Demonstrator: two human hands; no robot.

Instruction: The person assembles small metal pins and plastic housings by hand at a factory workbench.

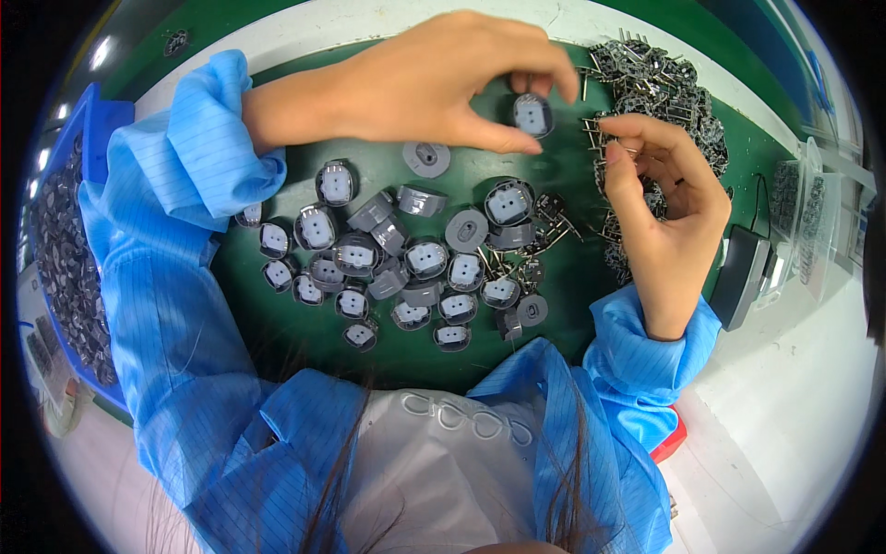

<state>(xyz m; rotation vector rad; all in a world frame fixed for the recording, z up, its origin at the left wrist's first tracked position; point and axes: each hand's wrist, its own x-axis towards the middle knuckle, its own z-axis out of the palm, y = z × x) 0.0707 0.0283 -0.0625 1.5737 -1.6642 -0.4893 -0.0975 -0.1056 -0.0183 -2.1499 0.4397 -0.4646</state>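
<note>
My left hand [443, 78] reaches across the far side of the green mat. Its thumb and curled fingers close around a small grey plug housing with a pale, two-holed face [532, 114]. To its right, my right hand [669, 189] has thumb and index finger pinched on a small part with metal pins [630, 147], partly hidden by the fingers. That hand is beside a heap of similar metal-pinned parts [660, 88]. Nearer me lie several grey housings, some with the pale face up [426, 259], others with the grey side up [467, 230].
A blue bin [90, 152] full of small dark parts stands at the far left. A few loose pinned parts [551, 217] lie beside the housings. On the right are a black box-shaped device [741, 275] and a clear plastic container [812, 217]. A pale rim [323, 37] borders the green mat [572, 305].
</note>
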